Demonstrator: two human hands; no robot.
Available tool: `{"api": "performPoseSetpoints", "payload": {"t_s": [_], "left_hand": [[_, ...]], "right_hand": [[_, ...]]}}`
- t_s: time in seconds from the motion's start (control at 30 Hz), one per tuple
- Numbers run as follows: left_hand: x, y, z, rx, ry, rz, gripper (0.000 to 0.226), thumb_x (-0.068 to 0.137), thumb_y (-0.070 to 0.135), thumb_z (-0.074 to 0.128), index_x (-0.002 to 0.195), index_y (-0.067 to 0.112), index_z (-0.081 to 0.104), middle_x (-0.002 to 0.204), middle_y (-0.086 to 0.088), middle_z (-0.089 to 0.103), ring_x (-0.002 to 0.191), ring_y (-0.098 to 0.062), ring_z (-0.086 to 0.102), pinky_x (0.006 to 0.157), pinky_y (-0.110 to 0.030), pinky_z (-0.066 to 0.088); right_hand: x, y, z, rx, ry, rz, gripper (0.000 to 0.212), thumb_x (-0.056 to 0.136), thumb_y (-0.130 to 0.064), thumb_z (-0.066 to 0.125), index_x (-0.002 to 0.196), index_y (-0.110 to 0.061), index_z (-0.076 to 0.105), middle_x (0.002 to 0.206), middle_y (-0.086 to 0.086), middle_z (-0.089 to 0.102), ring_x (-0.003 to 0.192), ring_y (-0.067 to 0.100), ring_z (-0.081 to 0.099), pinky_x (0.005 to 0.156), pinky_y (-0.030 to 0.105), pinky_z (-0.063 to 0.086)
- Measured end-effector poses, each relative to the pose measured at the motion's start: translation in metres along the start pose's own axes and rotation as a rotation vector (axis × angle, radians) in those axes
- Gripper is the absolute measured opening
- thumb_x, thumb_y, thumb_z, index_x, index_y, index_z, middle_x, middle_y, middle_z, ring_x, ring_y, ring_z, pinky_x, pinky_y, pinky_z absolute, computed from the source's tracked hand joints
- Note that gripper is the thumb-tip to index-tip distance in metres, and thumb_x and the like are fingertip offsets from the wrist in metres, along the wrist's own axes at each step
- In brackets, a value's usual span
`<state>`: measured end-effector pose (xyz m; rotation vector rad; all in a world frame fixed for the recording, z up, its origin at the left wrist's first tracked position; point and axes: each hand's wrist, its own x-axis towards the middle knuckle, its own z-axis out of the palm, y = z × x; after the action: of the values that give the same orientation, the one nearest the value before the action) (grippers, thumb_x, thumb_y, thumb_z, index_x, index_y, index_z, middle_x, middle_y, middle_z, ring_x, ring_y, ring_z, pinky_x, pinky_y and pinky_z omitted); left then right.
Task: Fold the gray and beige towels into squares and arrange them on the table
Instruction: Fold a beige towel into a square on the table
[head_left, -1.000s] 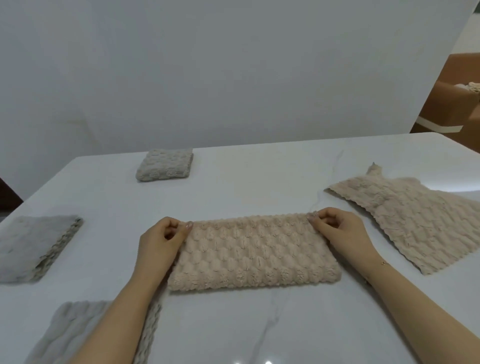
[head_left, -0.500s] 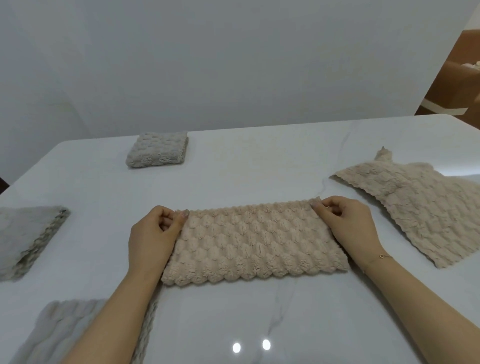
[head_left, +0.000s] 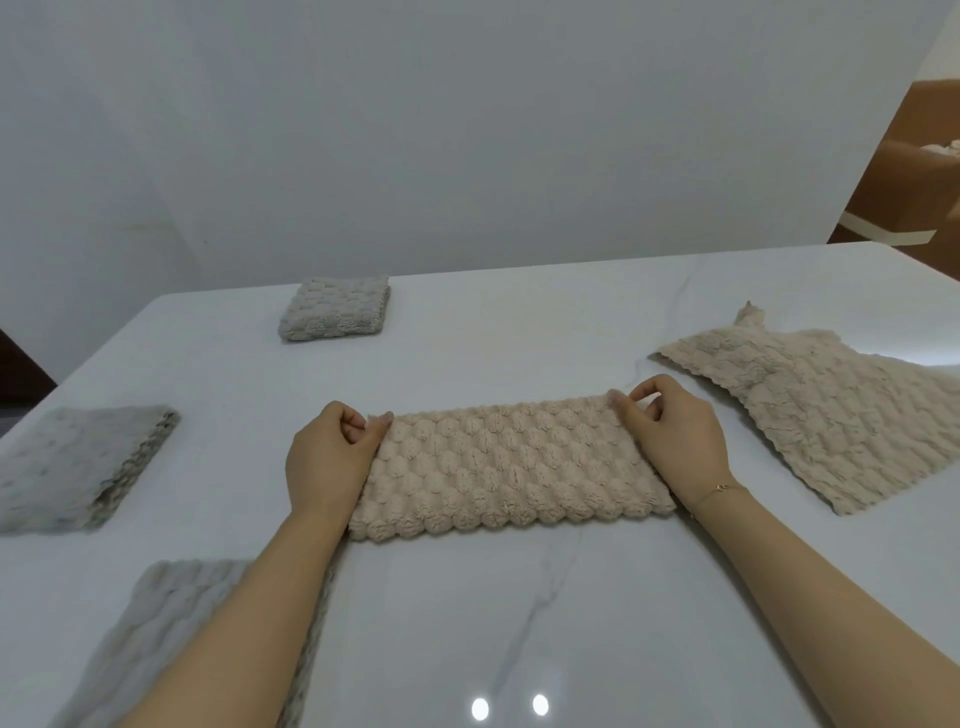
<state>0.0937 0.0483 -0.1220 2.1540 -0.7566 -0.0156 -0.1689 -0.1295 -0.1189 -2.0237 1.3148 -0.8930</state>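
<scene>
A plain pale wall (head_left: 467, 130) backs the white marble-veined table (head_left: 519, 623) — brown furniture (head_left: 914, 171) far right

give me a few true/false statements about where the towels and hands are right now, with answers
1. Both hands pinch the far corners of the beige towel in the middle of the table. True: the left hand holds its left corner, the right hand its right.
2. The middle beige towel is already a square. False: it is a long rectangle, folded once.
3. A second beige towel lies unfolded on the right. True.
4. The small folded towel at the far left is stacked on another towel. False: it lies alone on the table.
5. The gray towel at the left edge is held by a hand. False: no hand touches it.
</scene>
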Motion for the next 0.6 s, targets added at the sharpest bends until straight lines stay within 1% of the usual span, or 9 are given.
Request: {"api": "performPoseSetpoints", "payload": {"t_s": [0.07,0.13,0.17,0.27,0.37,0.4,0.47,0.53,0.6], "left_hand": [[0.002,0.003,-0.007,-0.047,-0.071,-0.046,0.03,0.088,0.044,0.06,0.082,0.014,0.058,0.075,0.002,0.062,0.075,-0.018,0.061,0.06,-0.028,0.044],[0.004,0.006,-0.019,-0.096,-0.186,-0.103,0.029,0.09,0.043,0.058,0.086,0.014,0.058,0.08,0.0,0.063,0.079,-0.021,0.063,0.071,-0.035,0.051],[0.002,0.007,-0.027,-0.06,-0.226,-0.106,0.027,0.09,0.041,0.058,0.086,0.015,0.058,0.081,0.001,0.063,0.078,-0.019,0.062,0.072,-0.034,0.051],[-0.019,0.007,-0.052,0.212,-0.285,-0.063,0.028,0.09,0.044,0.056,0.084,0.017,0.061,0.079,0.005,0.06,0.071,-0.007,0.052,0.059,-0.023,0.038],[-0.046,0.004,-0.062,0.346,-0.372,-0.072,0.041,0.089,0.052,0.054,0.076,0.014,0.062,0.069,0.004,0.061,0.067,-0.009,0.054,0.056,-0.024,0.036],[-0.052,0.002,-0.063,0.36,-0.384,-0.061,0.043,0.089,0.053,0.054,0.074,0.013,0.061,0.067,0.003,0.061,0.066,-0.011,0.055,0.056,-0.025,0.036],[-0.059,-0.001,-0.061,0.339,-0.375,-0.023,0.04,0.088,0.051,0.055,0.075,0.013,0.061,0.069,0.002,0.062,0.067,-0.013,0.056,0.056,-0.025,0.037],[-0.064,-0.003,-0.057,0.312,-0.361,0.025,0.037,0.089,0.048,0.055,0.076,0.015,0.059,0.072,0.001,0.063,0.07,-0.015,0.058,0.057,-0.025,0.038],[-0.064,-0.004,-0.054,0.328,-0.339,0.055,0.036,0.091,0.047,0.053,0.075,0.016,0.058,0.071,0.002,0.061,0.068,-0.014,0.056,0.056,-0.026,0.038]], "right_hand": [[-0.006,-0.001,-0.007,0.077,0.006,-0.007,0.027,0.092,-0.043,0.054,0.094,-0.017,0.059,0.073,-0.001,0.062,0.067,0.016,0.059,0.059,0.029,0.044],[-0.015,0.0,-0.014,-0.01,-0.007,-0.1,0.024,0.094,-0.037,0.051,0.104,-0.017,0.059,0.083,-0.004,0.061,0.072,0.014,0.058,0.064,0.028,0.044],[-0.021,0.0,-0.017,-0.082,-0.005,-0.178,0.023,0.095,-0.034,0.051,0.109,-0.017,0.058,0.089,-0.004,0.06,0.078,0.014,0.057,0.068,0.026,0.042],[-0.037,-0.009,-0.018,-0.187,0.011,-0.422,0.03,0.095,-0.03,0.052,0.119,-0.013,0.059,0.11,0.001,0.06,0.104,0.018,0.052,0.084,0.018,0.034],[-0.046,-0.022,-0.006,-0.258,-0.145,-0.544,0.05,0.094,-0.044,0.039,0.128,-0.012,0.057,0.13,0.004,0.057,0.122,0.021,0.05,0.1,0.019,0.028],[-0.049,-0.026,0.0,-0.303,-0.221,-0.555,0.056,0.093,-0.048,0.033,0.134,-0.014,0.052,0.14,0.003,0.05,0.131,0.021,0.043,0.106,0.022,0.024],[-0.055,-0.027,0.012,-0.405,-0.364,-0.542,0.073,0.089,-0.059,0.014,0.146,-0.019,0.035,0.156,-0.001,0.027,0.144,0.016,0.021,0.116,0.029,0.012],[-0.058,-0.023,0.019,-0.507,-0.437,-0.502,0.084,0.079,-0.062,-0.006,0.151,-0.026,0.015,0.16,-0.006,0.008,0.147,0.011,0.003,0.118,0.032,-0.001],[-0.057,-0.021,0.021,-0.555,-0.443,-0.483,0.085,0.076,-0.062,-0.012,0.152,-0.028,0.007,0.16,-0.009,0.002,0.147,0.009,-0.003,0.117,0.03,-0.007]]}}
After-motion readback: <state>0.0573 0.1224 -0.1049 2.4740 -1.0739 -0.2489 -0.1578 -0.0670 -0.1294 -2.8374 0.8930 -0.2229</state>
